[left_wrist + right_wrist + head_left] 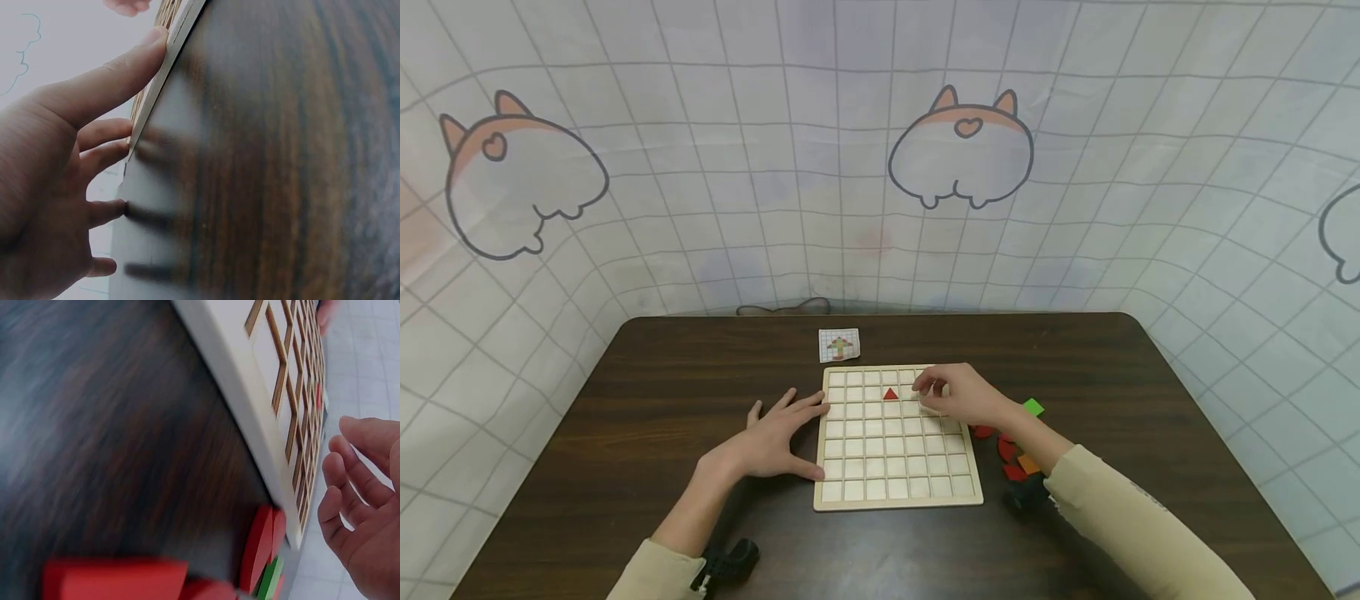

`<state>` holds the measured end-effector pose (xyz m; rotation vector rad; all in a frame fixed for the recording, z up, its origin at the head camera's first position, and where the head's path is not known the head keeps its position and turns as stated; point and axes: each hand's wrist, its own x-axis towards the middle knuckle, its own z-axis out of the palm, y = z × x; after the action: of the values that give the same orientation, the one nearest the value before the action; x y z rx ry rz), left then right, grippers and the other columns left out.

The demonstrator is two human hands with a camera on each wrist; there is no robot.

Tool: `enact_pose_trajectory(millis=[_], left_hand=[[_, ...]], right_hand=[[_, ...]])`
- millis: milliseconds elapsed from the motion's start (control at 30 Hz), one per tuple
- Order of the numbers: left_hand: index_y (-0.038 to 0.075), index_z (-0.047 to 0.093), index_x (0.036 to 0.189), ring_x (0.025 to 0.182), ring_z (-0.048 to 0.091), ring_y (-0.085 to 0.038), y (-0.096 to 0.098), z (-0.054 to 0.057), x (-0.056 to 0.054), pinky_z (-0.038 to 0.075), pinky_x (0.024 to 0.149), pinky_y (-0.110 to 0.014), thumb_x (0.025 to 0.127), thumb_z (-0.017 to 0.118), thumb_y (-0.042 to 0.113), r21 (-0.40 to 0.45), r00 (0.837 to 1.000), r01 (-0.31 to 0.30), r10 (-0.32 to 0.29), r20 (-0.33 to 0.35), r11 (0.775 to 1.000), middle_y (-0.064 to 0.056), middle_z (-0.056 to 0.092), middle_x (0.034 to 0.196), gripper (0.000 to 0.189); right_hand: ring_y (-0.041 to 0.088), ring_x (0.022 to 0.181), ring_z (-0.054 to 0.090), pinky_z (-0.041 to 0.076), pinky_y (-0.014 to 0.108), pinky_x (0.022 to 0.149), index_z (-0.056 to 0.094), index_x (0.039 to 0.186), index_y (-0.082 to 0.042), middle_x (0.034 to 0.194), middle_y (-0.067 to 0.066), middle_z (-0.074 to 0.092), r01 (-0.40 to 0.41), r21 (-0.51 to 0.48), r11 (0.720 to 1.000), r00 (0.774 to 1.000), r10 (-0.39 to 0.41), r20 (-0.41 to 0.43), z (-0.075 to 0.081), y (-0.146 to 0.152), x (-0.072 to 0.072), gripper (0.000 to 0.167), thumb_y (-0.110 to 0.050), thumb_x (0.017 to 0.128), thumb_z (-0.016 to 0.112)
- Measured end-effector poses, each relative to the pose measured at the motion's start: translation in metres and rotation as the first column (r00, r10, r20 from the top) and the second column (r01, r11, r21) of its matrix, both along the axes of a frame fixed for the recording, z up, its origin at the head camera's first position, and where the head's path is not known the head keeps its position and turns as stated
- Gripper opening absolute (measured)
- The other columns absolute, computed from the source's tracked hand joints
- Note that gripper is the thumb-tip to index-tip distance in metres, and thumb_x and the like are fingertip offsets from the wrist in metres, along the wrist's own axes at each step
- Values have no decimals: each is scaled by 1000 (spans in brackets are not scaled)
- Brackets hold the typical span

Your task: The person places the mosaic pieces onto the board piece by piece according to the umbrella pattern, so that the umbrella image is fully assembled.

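Note:
A pale wooden grid board (895, 506) lies on the dark table, and a red triangle piece (891, 395) sits in one of its upper cells. My left hand (767, 442) spreads its fingers along the board's left side; thumb and fingertips are right at the edge, which the left wrist view also shows. Over the board's upper right part hovers my right hand (958, 396), just right of the triangle. Its fingers are loosely bent, and in the right wrist view nothing shows between fingers and thumb.
Right of the board, partly under the right forearm, lie loose red pieces (1014, 473), a green piece (1033, 407) and an orange piece (1027, 464). Behind the board is a small card (839, 345) with a coloured grid pattern. A cable (786, 310) runs along the table's back edge.

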<state>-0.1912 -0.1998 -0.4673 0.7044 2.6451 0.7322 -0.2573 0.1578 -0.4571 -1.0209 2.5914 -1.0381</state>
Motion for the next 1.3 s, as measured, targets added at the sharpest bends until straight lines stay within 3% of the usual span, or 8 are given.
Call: enact_pose_trajectory(millis=[533, 933, 1300], left_hand=[[17, 41, 160, 155, 6, -41, 0, -2, -1, -1, 107, -81, 79, 85, 55, 9, 1000, 4, -4, -12, 1000, -5, 23, 169, 100], [15, 40, 160, 155, 6, -41, -3, 0, -1, 1, 108, -81, 80, 85, 54, 17, 1000, -2, 2, 2, 1000, -6, 23, 169, 99], [14, 41, 159, 155, 7, -40, -4, 0, -2, 1, 109, -79, 80, 86, 52, 35, 1000, -3, 3, 11, 999, -7, 24, 169, 99]], right_hand=[[13, 82, 61, 53, 32, 72, 74, 114, -8, 93, -6, 67, 142, 25, 990, 990, -142, 9, -1, 51, 3, 16, -12, 99, 70], [14, 74, 57, 48, 30, 68, 74, 110, -7, 84, -7, 64, 92, 91, 992, 991, -100, 94, -4, 70, 8, 14, -8, 96, 72], [11, 68, 53, 45, 28, 65, 76, 108, -9, 80, -6, 61, 79, 126, 989, 990, -93, 110, -6, 71, 10, 14, -6, 95, 73]])
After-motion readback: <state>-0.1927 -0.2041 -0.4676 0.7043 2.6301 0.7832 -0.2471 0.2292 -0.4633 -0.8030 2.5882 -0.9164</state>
